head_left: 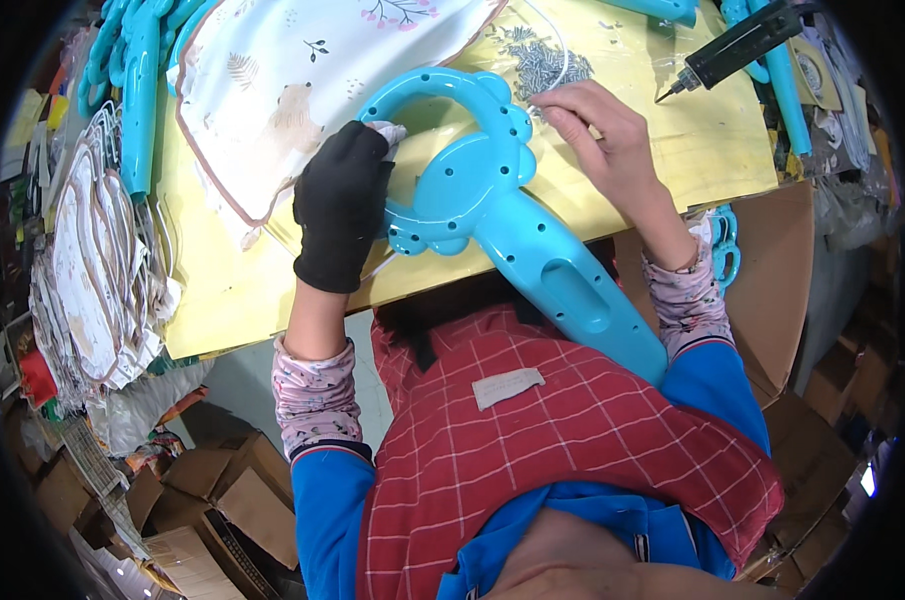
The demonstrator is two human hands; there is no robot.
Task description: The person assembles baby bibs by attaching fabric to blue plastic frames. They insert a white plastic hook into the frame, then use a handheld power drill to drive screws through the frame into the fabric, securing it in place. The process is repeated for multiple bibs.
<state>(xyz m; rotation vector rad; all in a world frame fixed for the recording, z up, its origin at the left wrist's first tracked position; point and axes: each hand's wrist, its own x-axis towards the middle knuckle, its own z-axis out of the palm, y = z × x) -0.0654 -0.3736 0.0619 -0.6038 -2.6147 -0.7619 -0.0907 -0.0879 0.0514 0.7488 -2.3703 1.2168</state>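
A turquoise plastic frame, with a ring at the top, scalloped edges and a long handle, lies over the table's near edge. Its handle points toward my body, and dark screw holes dot its surface. My left hand, in a black glove, is closed at the ring's left side, with a bit of bunched white cloth at its fingertips. Beyond the ring, my bare right hand pinches its fingertips together at the near edge of a pile of small silver screws. What sits in that pinch is too small to name.
White printed fabric with brown trim spreads over the yellow tabletop. A black electric screwdriver hangs at upper right, bit downward. More turquoise parts are at upper left, above stacked fabric pieces. Cardboard boxes stand below.
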